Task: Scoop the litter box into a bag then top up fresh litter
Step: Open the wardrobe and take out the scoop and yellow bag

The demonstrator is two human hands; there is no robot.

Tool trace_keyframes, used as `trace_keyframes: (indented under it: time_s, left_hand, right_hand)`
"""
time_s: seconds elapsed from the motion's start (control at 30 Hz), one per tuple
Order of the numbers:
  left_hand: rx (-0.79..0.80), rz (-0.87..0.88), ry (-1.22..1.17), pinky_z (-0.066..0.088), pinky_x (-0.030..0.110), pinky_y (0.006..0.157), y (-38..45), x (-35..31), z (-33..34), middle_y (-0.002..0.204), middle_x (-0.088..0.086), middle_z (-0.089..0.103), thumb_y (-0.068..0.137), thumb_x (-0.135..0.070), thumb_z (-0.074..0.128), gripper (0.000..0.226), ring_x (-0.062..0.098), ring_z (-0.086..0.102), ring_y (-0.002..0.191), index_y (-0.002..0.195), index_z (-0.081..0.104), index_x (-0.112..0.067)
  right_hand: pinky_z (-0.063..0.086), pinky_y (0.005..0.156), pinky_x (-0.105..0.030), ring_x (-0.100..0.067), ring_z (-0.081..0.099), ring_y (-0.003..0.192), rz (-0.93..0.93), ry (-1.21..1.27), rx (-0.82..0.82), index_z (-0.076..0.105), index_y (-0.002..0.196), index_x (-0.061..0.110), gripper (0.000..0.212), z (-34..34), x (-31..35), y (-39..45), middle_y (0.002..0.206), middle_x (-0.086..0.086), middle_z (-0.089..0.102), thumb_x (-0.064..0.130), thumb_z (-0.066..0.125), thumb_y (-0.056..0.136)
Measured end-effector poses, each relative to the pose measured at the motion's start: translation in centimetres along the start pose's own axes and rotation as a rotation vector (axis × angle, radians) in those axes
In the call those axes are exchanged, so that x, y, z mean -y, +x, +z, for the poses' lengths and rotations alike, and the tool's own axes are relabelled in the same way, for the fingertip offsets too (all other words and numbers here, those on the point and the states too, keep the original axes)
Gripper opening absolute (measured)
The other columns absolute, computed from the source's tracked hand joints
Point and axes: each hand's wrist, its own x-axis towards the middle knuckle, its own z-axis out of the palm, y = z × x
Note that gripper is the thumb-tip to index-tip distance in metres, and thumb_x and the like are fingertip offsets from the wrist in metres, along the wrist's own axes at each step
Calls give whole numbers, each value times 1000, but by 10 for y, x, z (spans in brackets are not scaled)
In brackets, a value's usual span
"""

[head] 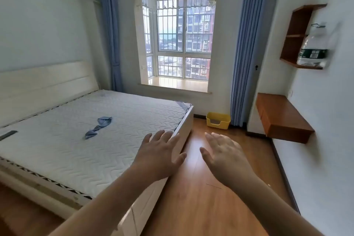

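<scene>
Two hands were out in front, both empty: the left hand (160, 152) had its fingers (162, 136) spread flat, palm down, over the foot corner of the bed (76, 130); the right hand (225, 154) had its fingers loosely splayed over the wooden floor (201, 197), gripping nothing. No scoop, bag or fresh litter showed anywhere in view. The step in hand looked like the approach, so doing it well likely meant walking down the gap between the bed and the wall-mounted surface (281, 119), crouching at the box, and finding scoop and bag before touching the litter. The litter box (218, 120) was well apart from both hands, on the floor at the far wall, below the window (177, 40), just beside the blue curtain (243, 54) and past the bed's far corner. It was a small yellow open tray with high walls and a lowered entry cut in the front; something grey possibly sat inside, too small to tell. A blue cloth strip (97, 127) lay on the mattress.
</scene>
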Motion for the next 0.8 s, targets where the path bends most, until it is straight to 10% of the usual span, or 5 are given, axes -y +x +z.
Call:
trace_keyframes:
  time_s: [0.57,0.8]
  left_hand:
    - [36,-352,28,14,51,118,62,195,35,161,0,19,95,-65,21,68,24,15,148,153,14,-32]
    - [36,-494,68,11,49,119,65,254,47,162,1,16,96,-63,20,67,24,10,149,153,15,-30]
  right_hand:
    - [23,115,-45,-25,22,143,-211,-115,60,17,152,25,70,69,142,170,158,-4,21,46,-5,88]
    - [18,117,-40,-19,21,144,-347,16,81,18,151,30,59,103,198,225,157,4,25,56,16,98]
